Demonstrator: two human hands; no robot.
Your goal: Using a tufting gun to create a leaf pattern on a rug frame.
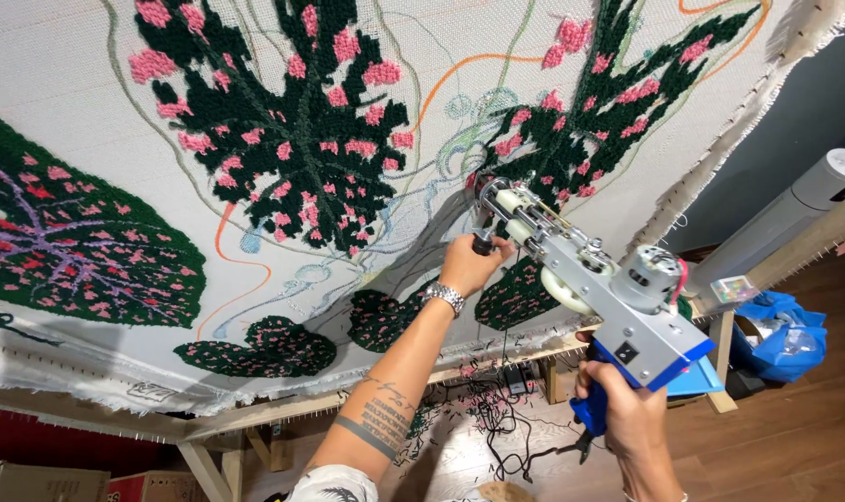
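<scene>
The tufting gun [585,279], a rigid metal tool that looked heavy at its motor end, was pressed nose-first into the stretched backing cloth [422,56], the right hand [632,409] closed round its blue rear grip, the left hand [471,263] clasping the black front knob.
</scene>
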